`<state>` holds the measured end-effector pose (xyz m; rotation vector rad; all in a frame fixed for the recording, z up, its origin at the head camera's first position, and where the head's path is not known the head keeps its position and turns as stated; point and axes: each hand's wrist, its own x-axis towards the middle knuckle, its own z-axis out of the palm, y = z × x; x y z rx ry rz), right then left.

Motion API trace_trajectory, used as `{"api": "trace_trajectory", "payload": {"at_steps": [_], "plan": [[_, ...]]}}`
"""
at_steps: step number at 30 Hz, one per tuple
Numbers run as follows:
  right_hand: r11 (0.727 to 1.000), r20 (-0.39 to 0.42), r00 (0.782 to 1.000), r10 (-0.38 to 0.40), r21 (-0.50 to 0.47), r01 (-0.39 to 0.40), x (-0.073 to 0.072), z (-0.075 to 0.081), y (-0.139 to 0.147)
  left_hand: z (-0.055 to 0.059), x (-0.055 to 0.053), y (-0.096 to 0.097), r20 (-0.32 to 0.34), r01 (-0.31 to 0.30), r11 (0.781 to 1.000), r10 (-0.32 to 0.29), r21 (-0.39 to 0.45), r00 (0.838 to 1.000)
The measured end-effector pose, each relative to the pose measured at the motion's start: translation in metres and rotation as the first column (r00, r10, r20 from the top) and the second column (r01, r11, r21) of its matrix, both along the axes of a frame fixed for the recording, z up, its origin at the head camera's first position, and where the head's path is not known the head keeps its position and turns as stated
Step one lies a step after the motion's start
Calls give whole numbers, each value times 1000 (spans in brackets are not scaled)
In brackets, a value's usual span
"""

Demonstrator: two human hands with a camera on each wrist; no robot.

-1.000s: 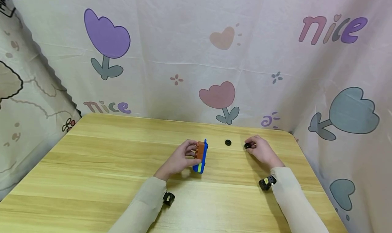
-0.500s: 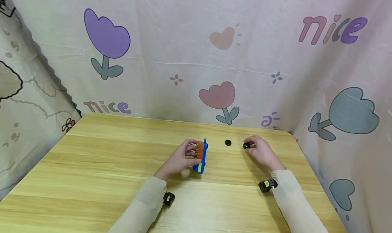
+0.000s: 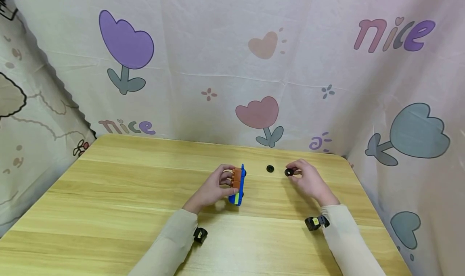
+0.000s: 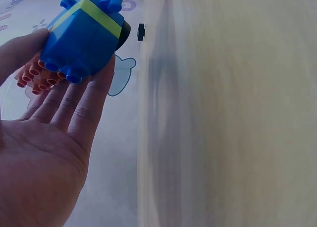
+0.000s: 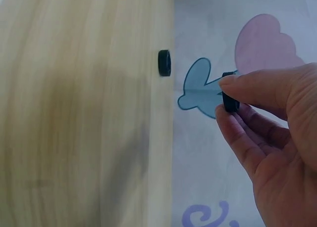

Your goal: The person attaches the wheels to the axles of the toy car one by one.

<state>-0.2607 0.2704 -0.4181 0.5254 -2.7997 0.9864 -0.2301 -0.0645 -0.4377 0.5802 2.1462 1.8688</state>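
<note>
My left hand grips a toy car built of blocks, turned on its side, between thumb and fingers. Its base is blue, with orange studded blocks and a lime stripe; dark wheels show on its right side. In the left wrist view the blue front of the car faces the camera. Between thumb and fingertips my right hand pinches a small black wheel, seen edge-on as a dark ring in the right wrist view. A second black wheel lies on the table between the two hands.
The wooden table reaches back to a hanging cloth printed with flowers. Black wrist cameras sit at the left sleeve and the right sleeve.
My right hand has shifted slightly left with its wheel, toward the wheel on the table, and the wheel has turned more to face the head camera. The left hand and car stay put.
</note>
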Motion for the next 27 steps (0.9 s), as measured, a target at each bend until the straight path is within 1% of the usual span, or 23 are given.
{"api": "trace_trajectory", "payload": {"at_steps": [8,15,21,24,27], "plan": [[1000,-26,1000,9,4,-9,8,9,-9,0,-2,1,4,-4,1000,4,-11,1000],[999,-35,998,42,-12,-43,14,14,-15,1,-2,2,-4,-3,1000,3,-19,1000],[999,-88,995,53,7,-52,20,18,-19,1,-1,3,-6,-2,1000,2,-22,1000],[998,-119,991,68,-2,-68,23,20,-22,1,-2,3,-6,-2,1000,2,-24,1000],[996,-130,988,83,-20,-86,26,23,-26,0,-2,4,-6,-2,1000,2,-21,1000]]}}
